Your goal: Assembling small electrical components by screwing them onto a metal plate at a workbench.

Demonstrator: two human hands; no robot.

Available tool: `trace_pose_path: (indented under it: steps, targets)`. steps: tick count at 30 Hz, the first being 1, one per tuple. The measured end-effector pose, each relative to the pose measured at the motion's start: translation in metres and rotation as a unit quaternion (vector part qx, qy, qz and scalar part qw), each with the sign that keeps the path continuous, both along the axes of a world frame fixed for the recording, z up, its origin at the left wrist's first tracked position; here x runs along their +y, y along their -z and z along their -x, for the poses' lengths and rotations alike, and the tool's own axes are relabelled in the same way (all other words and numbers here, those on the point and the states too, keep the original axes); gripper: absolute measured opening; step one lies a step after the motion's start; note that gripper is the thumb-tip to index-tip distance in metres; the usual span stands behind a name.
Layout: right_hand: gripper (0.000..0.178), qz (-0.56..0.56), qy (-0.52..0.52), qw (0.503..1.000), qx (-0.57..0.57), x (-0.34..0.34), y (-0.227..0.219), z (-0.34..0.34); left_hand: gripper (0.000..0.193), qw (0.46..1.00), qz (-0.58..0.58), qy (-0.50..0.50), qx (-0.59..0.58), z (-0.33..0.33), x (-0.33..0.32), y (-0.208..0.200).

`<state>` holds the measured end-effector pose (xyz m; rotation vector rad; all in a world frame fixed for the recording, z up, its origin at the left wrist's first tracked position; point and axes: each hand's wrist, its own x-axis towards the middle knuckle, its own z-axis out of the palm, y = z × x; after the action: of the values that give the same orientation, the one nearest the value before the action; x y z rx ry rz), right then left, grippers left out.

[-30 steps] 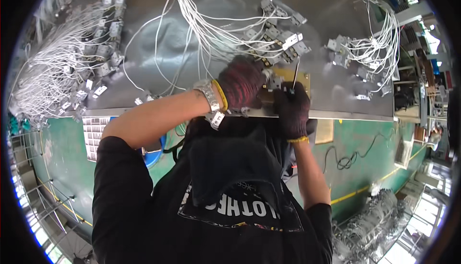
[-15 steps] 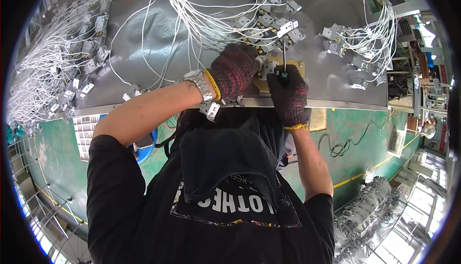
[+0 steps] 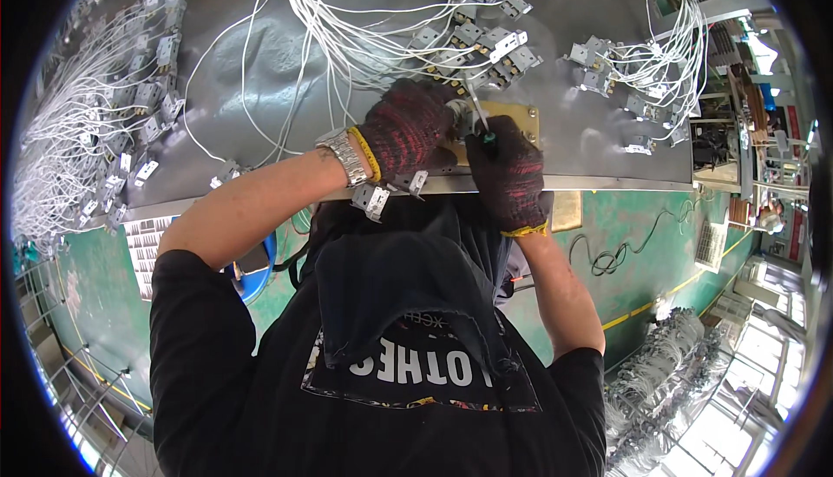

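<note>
On a dark grey metal tabletop [image 3: 573, 8], white-wired grey fittings [image 3: 149, 95] are heaped at left. By the red-black-gloved left hand [image 3: 405, 128], its grip hidden, a grey metal block [image 3: 469, 121] is apparently steadied at a brass-coloured plate [image 3: 524, 119]; a green-handled screwdriver [image 3: 480, 109] is clasped by the right hand [image 3: 512, 169]. Work appears under way; what remains cannot be told.

Rough, matt knitted cloth over left hand [image 3: 406, 127] and right hand [image 3: 510, 171]! Smooth metal on the right's screwdriver [image 3: 479, 110]; shiny grey metal across the table [image 3: 590, 143] beyond; smooth, plastic-looking wires [image 3: 304, 0] past the left.
</note>
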<state>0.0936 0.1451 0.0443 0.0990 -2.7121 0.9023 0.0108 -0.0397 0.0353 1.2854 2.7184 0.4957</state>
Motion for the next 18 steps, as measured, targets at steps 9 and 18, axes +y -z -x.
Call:
trace_pose_path:
  steps: [9, 18]
  targets:
    - [0.016, -0.011, -0.059, 0.998, 0.008, 0.008, 0.0, -0.012, 0.044, 0.985, -0.163, 0.015, 0.058, 0.006, 0.029, 0.023]
    - [0.056, 0.169, -0.033, 0.98, -0.102, 0.055, -0.013, -0.048, 0.039, 0.999, -0.042, 0.016, 0.017, 0.008, 0.032, 0.029]
